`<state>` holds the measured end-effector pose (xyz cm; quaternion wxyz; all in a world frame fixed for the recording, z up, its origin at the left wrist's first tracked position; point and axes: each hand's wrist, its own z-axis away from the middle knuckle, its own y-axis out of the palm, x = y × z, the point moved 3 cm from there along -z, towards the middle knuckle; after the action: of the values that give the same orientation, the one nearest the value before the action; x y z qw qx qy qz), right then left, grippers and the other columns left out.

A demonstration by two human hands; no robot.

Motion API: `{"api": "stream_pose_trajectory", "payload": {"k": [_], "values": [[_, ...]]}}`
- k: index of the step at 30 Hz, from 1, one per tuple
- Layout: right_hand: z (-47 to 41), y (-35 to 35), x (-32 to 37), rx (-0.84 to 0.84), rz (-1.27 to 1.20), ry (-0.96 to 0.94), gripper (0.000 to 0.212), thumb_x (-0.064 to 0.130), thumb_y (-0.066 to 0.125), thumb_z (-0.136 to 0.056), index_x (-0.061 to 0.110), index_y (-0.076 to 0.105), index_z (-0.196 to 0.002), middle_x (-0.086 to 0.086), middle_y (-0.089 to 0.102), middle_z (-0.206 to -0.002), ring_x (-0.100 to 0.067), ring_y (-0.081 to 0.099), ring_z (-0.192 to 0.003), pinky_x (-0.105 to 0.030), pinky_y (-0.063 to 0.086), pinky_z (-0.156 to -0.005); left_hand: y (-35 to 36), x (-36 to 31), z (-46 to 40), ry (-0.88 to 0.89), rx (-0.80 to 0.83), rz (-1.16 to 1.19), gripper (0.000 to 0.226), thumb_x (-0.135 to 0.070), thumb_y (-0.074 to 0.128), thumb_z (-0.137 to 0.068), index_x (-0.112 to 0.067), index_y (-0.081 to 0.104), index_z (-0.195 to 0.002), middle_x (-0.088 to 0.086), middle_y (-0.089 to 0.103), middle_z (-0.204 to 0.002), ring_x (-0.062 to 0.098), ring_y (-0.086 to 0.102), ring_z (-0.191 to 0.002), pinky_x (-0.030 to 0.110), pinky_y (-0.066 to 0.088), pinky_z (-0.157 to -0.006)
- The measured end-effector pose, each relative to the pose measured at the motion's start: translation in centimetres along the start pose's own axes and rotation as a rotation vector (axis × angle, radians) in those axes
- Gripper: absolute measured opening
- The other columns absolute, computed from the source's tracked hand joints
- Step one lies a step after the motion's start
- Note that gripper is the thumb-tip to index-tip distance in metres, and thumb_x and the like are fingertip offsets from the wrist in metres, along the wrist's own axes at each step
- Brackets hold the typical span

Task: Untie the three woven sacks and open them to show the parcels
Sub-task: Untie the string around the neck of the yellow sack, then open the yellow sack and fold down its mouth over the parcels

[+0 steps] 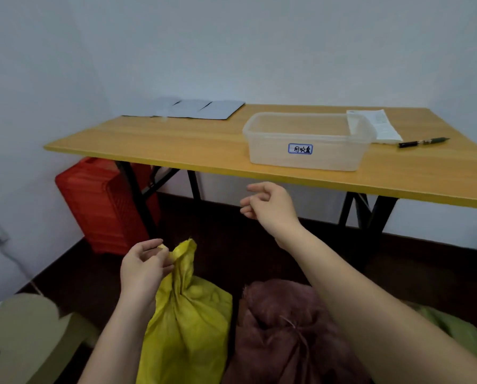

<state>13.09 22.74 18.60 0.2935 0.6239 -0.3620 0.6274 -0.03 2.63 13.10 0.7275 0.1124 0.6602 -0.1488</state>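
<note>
Dim, flat indoor light, slightly soft picture.
Floor under the desk (176, 139) sinks into shadow; desk edge bows from wide-angle distortion.

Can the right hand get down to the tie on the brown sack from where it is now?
Probably yes. The right hand hangs in the air under the table edge, fingers loosely curled and holding nothing. The tie on the brown sack lies uncovered, below the forearm; nothing blocks the way.
</note>
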Motion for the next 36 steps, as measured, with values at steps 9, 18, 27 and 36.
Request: {"api": "stream_pose_trajectory", "payload": {"k": [9, 18, 27, 36], "values": [[2.1, 8.8, -8.5, 0.238, 0.082, 0.192, 0.031, 0.021, 0.048, -0.098, 0.011, 0.056, -0.127, 0.002, 0.060, -0.096, -0.012, 0.064, -0.070, -0.021, 0.056, -0.065, -4.3, 9.2, -0.3, -0.151, -0.057, 0.153, 0.064, -0.020, 0.059, -0.093, -0.021, 0.025, -0.147, 0.011, 0.032, -0.147, 0.025, 0.065, -0.090, 0.041, 0.052, -0.085], [3.4, 12.8, -11.8, 0.447, 0.252, 0.215, 0.049, 0.053, 0.030, -0.098, 0.055, 0.011, -0.144, 0.007, 0.044, -0.102, -0.024, 0.066, -0.094, -0.038, 0.058, -0.081, -4.8, 10.2, -2.9, -0.265, 0.139, 0.341, 0.054, -0.048, 0.045, -0.096, -0.052, 0.019, -0.143, 0.015, 0.037, -0.145, 0.033, 0.069, -0.088, 0.030, 0.058, -0.061], [3.8, 13.5, -13.5, 0.427, 0.339, 0.174, 0.062, 0.058, 0.036, -0.095, 0.004, 0.063, -0.107, -0.009, 0.063, -0.097, -0.029, 0.063, -0.096, -0.045, 0.053, -0.087, -4.1, 11.1, -2.7, -0.364, 0.279, 0.132, 0.050, -0.057, 0.034, -0.096, -0.021, 0.065, -0.113, -0.003, 0.059, -0.123, 0.020, 0.066, -0.081, 0.029, 0.051, -0.067], [7.0, 8.9, -16.7, 0.382, 0.074, 0.420, 0.029, 0.012, 0.077, -0.076, 0.018, 0.051, -0.067, -0.005, 0.058, -0.074, -0.016, 0.058, -0.066, -0.034, 0.052, -0.064, -4.1, 11.9, -0.5, -0.449, 0.240, 0.064, 0.044, -0.041, 0.075, -0.073, -0.010, 0.067, -0.104, 0.007, 0.070, -0.098, 0.022, 0.065, -0.086, 0.026, 0.054, -0.061]]}}
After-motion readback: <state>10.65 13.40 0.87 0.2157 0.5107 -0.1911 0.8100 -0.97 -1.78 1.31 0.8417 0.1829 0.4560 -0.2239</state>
